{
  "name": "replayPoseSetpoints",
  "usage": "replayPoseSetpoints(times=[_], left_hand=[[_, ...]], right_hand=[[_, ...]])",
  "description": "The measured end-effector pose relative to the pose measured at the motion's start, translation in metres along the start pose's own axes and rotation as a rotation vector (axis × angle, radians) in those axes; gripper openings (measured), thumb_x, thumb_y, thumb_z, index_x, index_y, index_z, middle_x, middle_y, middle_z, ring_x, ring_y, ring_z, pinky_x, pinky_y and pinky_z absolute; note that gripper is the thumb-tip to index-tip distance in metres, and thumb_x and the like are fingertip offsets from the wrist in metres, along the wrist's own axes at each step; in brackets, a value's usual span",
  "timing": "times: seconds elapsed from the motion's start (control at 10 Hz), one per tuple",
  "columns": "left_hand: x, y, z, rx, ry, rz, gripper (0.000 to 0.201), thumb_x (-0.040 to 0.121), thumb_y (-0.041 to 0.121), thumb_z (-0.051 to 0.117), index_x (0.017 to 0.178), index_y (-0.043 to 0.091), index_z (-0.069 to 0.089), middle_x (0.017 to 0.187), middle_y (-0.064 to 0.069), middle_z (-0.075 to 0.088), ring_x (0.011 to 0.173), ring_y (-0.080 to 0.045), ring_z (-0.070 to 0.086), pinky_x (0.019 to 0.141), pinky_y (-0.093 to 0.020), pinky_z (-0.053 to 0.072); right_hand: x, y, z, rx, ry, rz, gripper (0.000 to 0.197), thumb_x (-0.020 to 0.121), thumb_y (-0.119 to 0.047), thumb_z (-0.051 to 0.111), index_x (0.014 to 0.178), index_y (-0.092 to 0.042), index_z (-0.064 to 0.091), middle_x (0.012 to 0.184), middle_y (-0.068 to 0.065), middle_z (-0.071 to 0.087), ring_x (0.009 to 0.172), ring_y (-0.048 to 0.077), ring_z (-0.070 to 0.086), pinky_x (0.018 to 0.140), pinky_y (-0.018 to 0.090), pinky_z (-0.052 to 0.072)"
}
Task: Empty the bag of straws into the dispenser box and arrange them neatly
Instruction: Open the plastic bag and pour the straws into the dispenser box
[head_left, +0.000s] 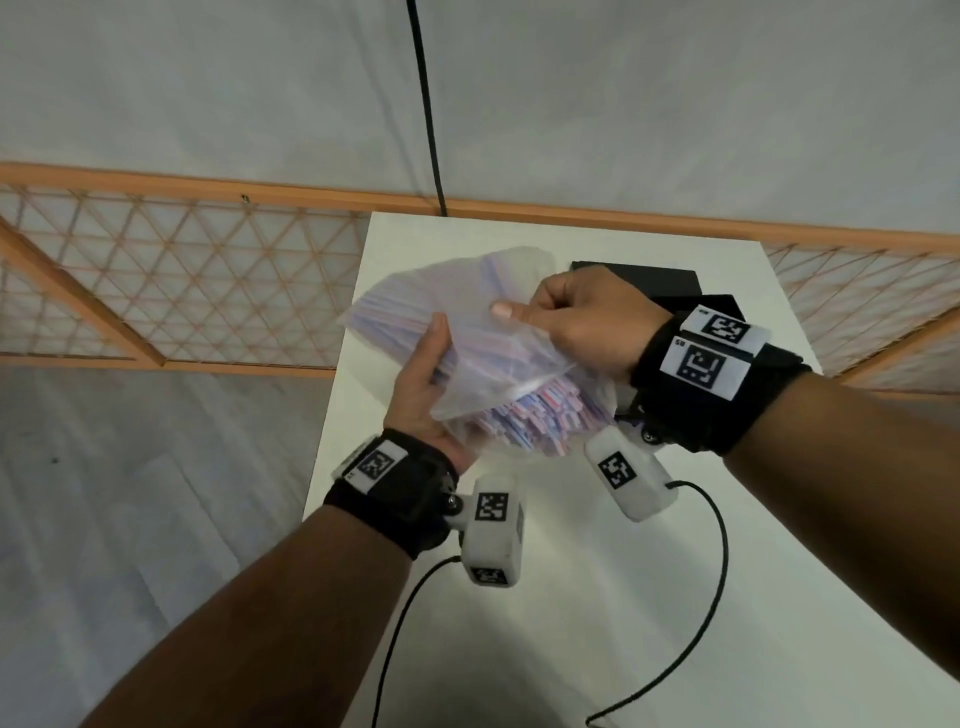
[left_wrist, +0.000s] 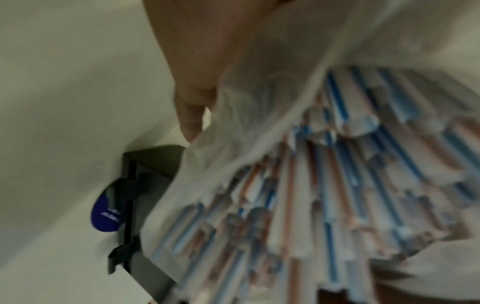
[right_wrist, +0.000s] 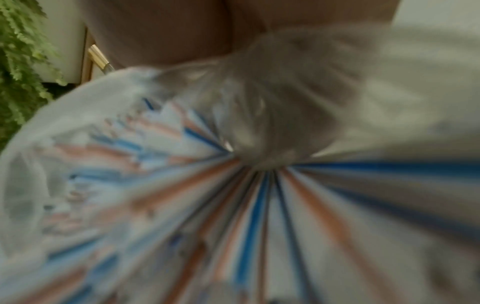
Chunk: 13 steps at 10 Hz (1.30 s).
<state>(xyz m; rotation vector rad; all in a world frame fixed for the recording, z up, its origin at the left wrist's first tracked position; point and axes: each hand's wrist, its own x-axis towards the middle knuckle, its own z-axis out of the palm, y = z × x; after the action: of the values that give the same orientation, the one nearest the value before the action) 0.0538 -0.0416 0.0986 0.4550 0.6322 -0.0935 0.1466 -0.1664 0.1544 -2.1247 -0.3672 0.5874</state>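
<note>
Left hand (head_left: 422, 387) cradles the bag (head_left: 457, 332) from beneath, thumb up its side; its other fingers are hidden under the plastic. Right hand (head_left: 582, 325) is clenched on the bag's upper film, thumb pinching it. Straws (head_left: 524, 415) remain inside, their ends pointing toward the wrists; both wrist views are blurred. Beyond the right knuckles stands the black box (head_left: 670, 283), largely covered by that hand, on the white table (head_left: 571, 597); its opening cannot be made out.

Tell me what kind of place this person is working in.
Probably an indoor staged recording corner rather than a real café: a small white table stands against a plain white fabric backdrop, with an orange wooden lattice screen behind it and a green fern-like plant nearby.
</note>
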Motion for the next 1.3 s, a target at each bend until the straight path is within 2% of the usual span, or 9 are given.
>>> replayPoseSetpoints(times=[0.2, 0.3, 0.4, 0.5, 0.6, 0.8, 1.0, 1.1, 1.3], left_hand=[[0.016, -0.014, 0.045, 0.089, -0.191, 0.150, 0.034, 0.091, 0.032, 0.062, 0.119, 0.013, 0.064, 0.111, -0.016, 0.075, 0.093, -0.022, 0.075, 0.067, -0.038, 0.061], [0.029, -0.013, 0.060, 0.136, -0.343, 0.215, 0.063, 0.076, 0.027, 0.081, 0.130, 0.004, 0.059, 0.124, -0.021, 0.069, 0.110, -0.030, 0.071, 0.086, -0.043, 0.059], [0.054, -0.014, 0.076, 0.239, -0.511, 0.194, 0.096, 0.074, 0.024, 0.088, 0.150, -0.002, 0.036, 0.149, -0.031, 0.044, 0.136, -0.045, 0.048, 0.111, -0.061, 0.039], [0.067, -0.016, 0.085, 0.299, -0.524, 0.199, 0.095, 0.074, 0.020, 0.088, 0.149, -0.005, 0.035, 0.150, -0.033, 0.042, 0.136, -0.047, 0.046, 0.111, -0.063, 0.038], [0.073, -0.020, 0.095, 0.422, -0.449, 0.269, 0.095, 0.058, 0.025, 0.097, 0.135, -0.009, 0.052, 0.138, -0.030, 0.057, 0.126, -0.043, 0.058, 0.105, -0.059, 0.047], [0.101, -0.027, 0.088, 0.784, -0.279, 0.478, 0.095, 0.045, 0.038, 0.101, 0.122, -0.003, 0.064, 0.119, -0.017, 0.072, 0.115, -0.032, 0.068, 0.095, -0.048, 0.056], [0.120, -0.038, 0.068, 0.898, -0.280, 0.482, 0.064, 0.056, 0.009, 0.098, 0.109, -0.007, 0.067, 0.104, -0.019, 0.073, 0.104, -0.042, 0.068, 0.088, -0.052, 0.058], [0.125, -0.040, 0.064, 0.949, -0.259, 0.474, 0.062, 0.052, 0.015, 0.100, 0.104, -0.002, 0.070, 0.102, -0.019, 0.075, 0.099, -0.040, 0.070, 0.089, -0.058, 0.058], [0.117, -0.036, 0.056, 1.277, -0.150, 0.525, 0.077, 0.042, 0.036, 0.099, 0.112, 0.021, 0.070, 0.110, 0.004, 0.075, 0.108, -0.014, 0.069, 0.094, -0.045, 0.058]], right_hand=[[-0.001, 0.013, -0.048, -0.091, 0.073, 0.022, 0.113, 0.043, -0.095, 0.059, 0.129, -0.024, 0.045, 0.123, -0.003, 0.057, 0.106, 0.017, 0.060, 0.089, 0.037, 0.051], [0.001, 0.016, -0.063, -0.097, 0.038, 0.009, 0.127, 0.037, -0.097, 0.058, 0.138, -0.024, 0.039, 0.137, -0.001, 0.048, 0.115, 0.020, 0.056, 0.098, 0.042, 0.049], [0.010, 0.024, -0.080, -0.005, -0.063, -0.031, 0.140, 0.032, -0.082, 0.078, 0.146, -0.028, 0.016, 0.131, -0.001, 0.055, 0.114, 0.019, 0.060, 0.101, 0.042, 0.048], [0.018, 0.031, -0.092, 0.048, -0.050, -0.081, 0.146, 0.033, -0.063, 0.092, 0.149, -0.029, 0.008, 0.134, -0.004, 0.054, 0.119, 0.016, 0.057, 0.103, 0.040, 0.047], [0.025, 0.039, -0.112, -0.021, -0.012, -0.148, 0.130, 0.037, -0.041, 0.099, 0.144, -0.025, 0.026, 0.127, -0.014, 0.055, 0.118, 0.008, 0.053, 0.098, 0.032, 0.049], [0.036, 0.069, -0.118, -0.170, 0.101, -0.297, 0.127, 0.033, -0.044, 0.099, 0.141, -0.020, 0.036, 0.132, -0.009, 0.055, 0.123, 0.008, 0.052, 0.104, 0.036, 0.046], [0.036, 0.094, -0.108, -0.166, 0.148, -0.334, 0.121, 0.039, -0.040, 0.099, 0.140, -0.021, 0.037, 0.131, -0.011, 0.054, 0.122, 0.004, 0.050, 0.098, 0.022, 0.045], [0.037, 0.100, -0.106, -0.170, 0.167, -0.314, 0.117, 0.041, -0.039, 0.099, 0.139, -0.023, 0.037, 0.128, -0.012, 0.055, 0.119, 0.003, 0.051, 0.095, 0.019, 0.044], [0.039, 0.123, -0.101, -0.283, 0.214, -0.159, 0.109, 0.045, -0.035, 0.097, 0.135, -0.032, 0.035, 0.111, -0.019, 0.053, 0.106, 0.007, 0.053, 0.088, 0.025, 0.045]])
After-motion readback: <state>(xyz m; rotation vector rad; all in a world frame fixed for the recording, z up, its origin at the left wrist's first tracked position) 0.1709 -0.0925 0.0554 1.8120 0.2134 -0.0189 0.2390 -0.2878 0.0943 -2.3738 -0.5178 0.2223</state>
